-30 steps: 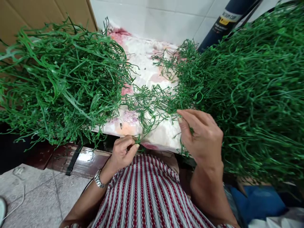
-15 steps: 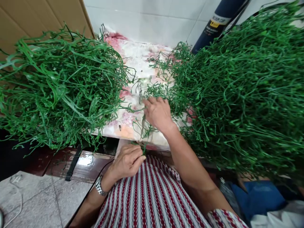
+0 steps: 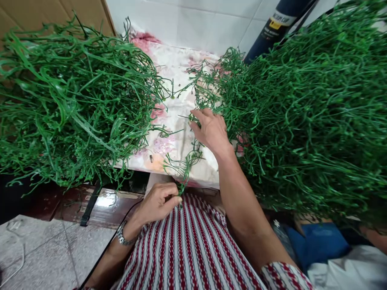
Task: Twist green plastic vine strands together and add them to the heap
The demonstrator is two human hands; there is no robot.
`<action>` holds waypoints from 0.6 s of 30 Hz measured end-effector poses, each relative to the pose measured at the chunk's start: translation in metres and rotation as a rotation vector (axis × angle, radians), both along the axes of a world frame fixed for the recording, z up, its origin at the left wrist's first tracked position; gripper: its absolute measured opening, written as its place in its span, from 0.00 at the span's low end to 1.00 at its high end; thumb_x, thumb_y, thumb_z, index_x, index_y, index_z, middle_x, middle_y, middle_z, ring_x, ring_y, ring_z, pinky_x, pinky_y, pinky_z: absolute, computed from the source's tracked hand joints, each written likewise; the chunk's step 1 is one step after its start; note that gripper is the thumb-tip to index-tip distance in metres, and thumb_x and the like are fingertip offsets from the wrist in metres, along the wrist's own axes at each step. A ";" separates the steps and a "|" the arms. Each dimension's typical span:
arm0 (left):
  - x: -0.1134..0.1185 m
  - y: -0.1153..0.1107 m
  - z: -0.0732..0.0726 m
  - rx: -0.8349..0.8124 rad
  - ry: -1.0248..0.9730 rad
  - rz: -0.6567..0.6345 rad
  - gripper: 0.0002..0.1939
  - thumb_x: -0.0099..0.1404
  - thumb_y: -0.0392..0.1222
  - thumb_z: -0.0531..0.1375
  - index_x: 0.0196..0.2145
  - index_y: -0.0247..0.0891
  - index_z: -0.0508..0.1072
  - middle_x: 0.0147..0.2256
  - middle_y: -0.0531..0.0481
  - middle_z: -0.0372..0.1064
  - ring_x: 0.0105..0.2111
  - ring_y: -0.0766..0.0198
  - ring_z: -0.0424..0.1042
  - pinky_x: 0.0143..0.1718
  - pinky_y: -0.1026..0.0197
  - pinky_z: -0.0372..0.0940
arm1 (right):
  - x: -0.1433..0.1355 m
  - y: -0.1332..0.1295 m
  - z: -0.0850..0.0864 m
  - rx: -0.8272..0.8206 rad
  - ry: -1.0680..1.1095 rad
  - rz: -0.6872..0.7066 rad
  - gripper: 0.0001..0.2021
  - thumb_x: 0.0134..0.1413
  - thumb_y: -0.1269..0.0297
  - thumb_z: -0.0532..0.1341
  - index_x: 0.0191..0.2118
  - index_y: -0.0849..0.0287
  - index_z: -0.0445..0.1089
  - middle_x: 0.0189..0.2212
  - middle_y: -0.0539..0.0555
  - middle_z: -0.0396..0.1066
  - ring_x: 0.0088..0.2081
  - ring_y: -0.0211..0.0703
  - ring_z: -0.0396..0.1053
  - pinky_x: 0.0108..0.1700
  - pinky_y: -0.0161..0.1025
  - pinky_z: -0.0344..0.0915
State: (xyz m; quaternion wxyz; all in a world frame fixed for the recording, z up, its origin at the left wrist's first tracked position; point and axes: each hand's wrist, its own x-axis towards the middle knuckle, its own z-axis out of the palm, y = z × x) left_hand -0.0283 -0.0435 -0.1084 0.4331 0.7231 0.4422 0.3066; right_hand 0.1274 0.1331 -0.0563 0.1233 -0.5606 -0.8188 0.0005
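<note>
My left hand (image 3: pixel 161 201), with a metal-banded watch on the wrist, is at the table's near edge. Its thumb and fingers pinch the lower end of a branched green plastic stem (image 3: pixel 188 167), whose thin branches spread over the cloth. My right hand (image 3: pixel 213 129) is further in, beside the loose edge of the right pile of green plastic stems (image 3: pixel 302 121). Its thumb and forefinger close on a thin green stem; the other fingers are partly hidden behind the hand. Another heap of green plastic stems (image 3: pixel 81 104) lies on the left.
A stained, floral cloth-covered table (image 3: pixel 178 104) runs between the two heaps. Behind it stand a tiled wall (image 3: pixel 193 24), a cardboard sheet (image 3: pixel 57 16) and a dark blue cylinder (image 3: pixel 266 34). Blue fabric (image 3: pixel 323 241) lies below right.
My right hand has moved away from me and slightly right, towards the right pile. My left hand keeps its pinch near the table edge, and the stem's branches now show more fully.
</note>
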 end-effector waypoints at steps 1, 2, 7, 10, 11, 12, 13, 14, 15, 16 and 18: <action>0.001 0.000 -0.001 -0.005 0.001 0.033 0.14 0.62 0.38 0.53 0.20 0.36 0.55 0.19 0.57 0.51 0.22 0.71 0.54 0.25 0.66 0.49 | 0.001 -0.004 0.004 0.001 0.020 0.033 0.18 0.57 0.61 0.52 0.52 0.54 0.63 0.48 0.57 0.66 0.44 0.52 0.64 0.45 0.46 0.54; 0.002 0.000 -0.003 -0.007 -0.001 0.060 0.14 0.62 0.39 0.52 0.20 0.36 0.55 0.19 0.57 0.51 0.22 0.71 0.54 0.25 0.66 0.49 | 0.003 -0.009 0.009 0.006 0.037 0.075 0.17 0.57 0.62 0.52 0.52 0.55 0.64 0.48 0.57 0.66 0.45 0.51 0.64 0.46 0.45 0.55; 0.004 -0.001 -0.004 0.010 0.030 0.108 0.14 0.63 0.41 0.51 0.21 0.37 0.56 0.20 0.56 0.52 0.22 0.70 0.55 0.26 0.65 0.49 | 0.019 -0.034 0.024 0.044 0.157 0.295 0.14 0.60 0.66 0.50 0.46 0.60 0.68 0.43 0.56 0.71 0.44 0.45 0.67 0.48 0.41 0.57; 0.004 -0.001 -0.004 0.035 0.054 0.108 0.14 0.64 0.40 0.51 0.21 0.37 0.56 0.20 0.56 0.52 0.22 0.70 0.55 0.26 0.65 0.50 | 0.032 -0.050 0.021 -0.026 0.191 0.286 0.13 0.60 0.67 0.49 0.41 0.61 0.70 0.36 0.55 0.72 0.40 0.42 0.68 0.43 0.38 0.60; 0.004 -0.001 -0.004 0.044 0.057 0.110 0.14 0.64 0.40 0.51 0.21 0.37 0.57 0.20 0.56 0.52 0.22 0.70 0.55 0.26 0.65 0.50 | 0.036 -0.055 0.018 -0.064 0.176 0.269 0.13 0.60 0.68 0.49 0.41 0.61 0.70 0.35 0.55 0.72 0.38 0.42 0.68 0.42 0.37 0.61; 0.005 0.000 -0.003 0.054 0.059 0.110 0.14 0.64 0.39 0.51 0.21 0.37 0.57 0.20 0.56 0.53 0.22 0.70 0.55 0.25 0.65 0.50 | 0.039 -0.059 0.014 -0.095 0.149 0.250 0.12 0.59 0.68 0.49 0.41 0.61 0.70 0.35 0.56 0.71 0.38 0.43 0.68 0.41 0.37 0.62; 0.005 0.000 -0.002 0.062 0.062 0.111 0.14 0.64 0.39 0.51 0.21 0.37 0.57 0.20 0.56 0.53 0.22 0.70 0.56 0.25 0.65 0.50 | 0.041 -0.062 0.009 -0.114 0.114 0.234 0.12 0.58 0.69 0.50 0.42 0.62 0.69 0.36 0.56 0.71 0.39 0.44 0.67 0.42 0.38 0.62; 0.005 0.000 0.000 0.066 0.070 0.108 0.13 0.64 0.38 0.51 0.21 0.37 0.57 0.20 0.56 0.53 0.22 0.70 0.56 0.25 0.66 0.51 | 0.043 -0.064 0.004 -0.125 0.077 0.225 0.12 0.57 0.70 0.52 0.44 0.62 0.68 0.38 0.58 0.70 0.40 0.46 0.66 0.43 0.39 0.61; 0.005 0.000 0.002 0.065 0.089 0.106 0.13 0.64 0.38 0.51 0.21 0.37 0.57 0.20 0.56 0.54 0.22 0.70 0.57 0.26 0.66 0.51 | 0.044 -0.066 -0.001 -0.128 0.045 0.218 0.12 0.56 0.70 0.53 0.45 0.63 0.68 0.39 0.59 0.69 0.41 0.47 0.65 0.46 0.41 0.60; 0.006 0.000 0.004 0.060 0.123 0.100 0.13 0.64 0.38 0.51 0.21 0.37 0.58 0.20 0.56 0.55 0.23 0.70 0.58 0.26 0.66 0.52 | 0.045 -0.067 -0.006 -0.129 0.019 0.209 0.12 0.55 0.71 0.53 0.44 0.64 0.68 0.39 0.60 0.69 0.41 0.48 0.65 0.47 0.42 0.59; 0.006 -0.002 0.010 0.052 0.237 0.091 0.14 0.64 0.39 0.51 0.21 0.37 0.59 0.20 0.55 0.57 0.23 0.70 0.59 0.26 0.65 0.53 | 0.045 -0.068 -0.014 -0.137 -0.008 0.191 0.10 0.54 0.69 0.54 0.41 0.64 0.69 0.37 0.60 0.68 0.40 0.49 0.63 0.49 0.44 0.58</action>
